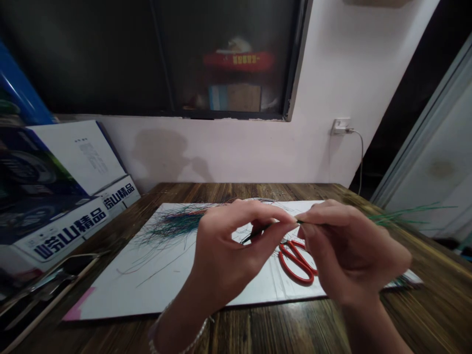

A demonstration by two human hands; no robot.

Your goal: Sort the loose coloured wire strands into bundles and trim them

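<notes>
My left hand (232, 246) and my right hand (346, 250) are raised above a white board (147, 275) on the wooden table (287, 329). Their fingertips meet in a pinch on a bundle of thin green strands (398, 215), which fans out to the right past my right hand. A dark stub of the bundle shows between my left thumb and fingers. Red-handled scissors (297, 263) lie on the board just below and between the hands. A loose pile of green and reddish strands (173, 223) lies on the board's far left part.
Printed boxes (66, 196) are stacked at the table's left. Metal utensils and a thin stick (47, 290) lie at the left front. A wall socket with a plugged cable (341, 126) sits behind, and a dark window above.
</notes>
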